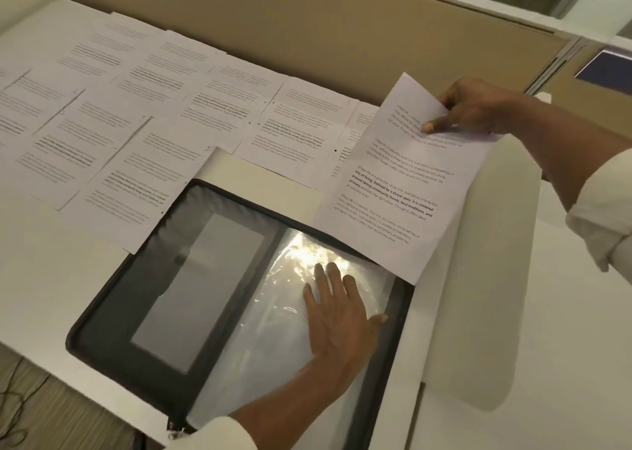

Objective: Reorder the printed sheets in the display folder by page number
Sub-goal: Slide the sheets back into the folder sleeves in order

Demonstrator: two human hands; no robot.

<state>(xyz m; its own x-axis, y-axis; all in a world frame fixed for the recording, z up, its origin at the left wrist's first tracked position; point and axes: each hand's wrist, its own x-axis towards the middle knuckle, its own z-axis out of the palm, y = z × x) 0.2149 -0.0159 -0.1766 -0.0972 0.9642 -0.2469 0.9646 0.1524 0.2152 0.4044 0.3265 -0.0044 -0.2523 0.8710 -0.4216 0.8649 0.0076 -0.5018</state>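
Two hands busy — left hand (337, 316) flat, pinning glossy clear plastic sleeve (260, 347); right hand (478, 107) pinches white printed sheet (403, 182) — keep sleeve taut, feed lower edge squarely.

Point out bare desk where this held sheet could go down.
Bare desk right of the folder, and a front-left strip between the folder, the spread sheets and the desk edge. Crowded: sheets cover the back and left.

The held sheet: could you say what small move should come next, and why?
Probably slide the sheet into the clear sleeve: the right hand pinches its top corner, its lower edge overlaps the sleeve, the left hand presses that flat.
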